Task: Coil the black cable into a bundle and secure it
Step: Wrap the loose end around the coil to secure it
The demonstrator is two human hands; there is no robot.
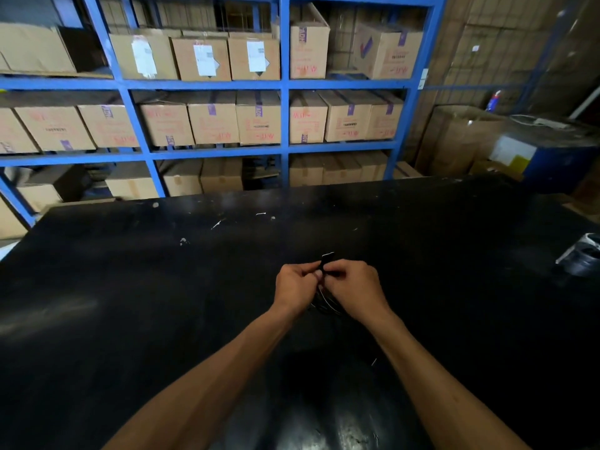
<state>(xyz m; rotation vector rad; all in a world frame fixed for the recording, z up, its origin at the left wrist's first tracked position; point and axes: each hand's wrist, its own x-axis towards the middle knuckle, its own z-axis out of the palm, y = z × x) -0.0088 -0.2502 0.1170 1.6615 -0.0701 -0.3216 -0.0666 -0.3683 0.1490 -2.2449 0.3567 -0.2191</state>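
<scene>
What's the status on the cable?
Left hand and right hand both pinching the cable. Loops bunched between them, strap end up. Table unobstructed nearby.

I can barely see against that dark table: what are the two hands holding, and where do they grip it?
Both the left hand and right hand pinch the black cable bundle at its top, where a small black tie sticks up; loops hang below.

black cable mostly hidden between hands, box labels blurred

One camera sits on the person's head, looking forward and down at the near black table; blue shelves stand at 12 o'clock.
</scene>
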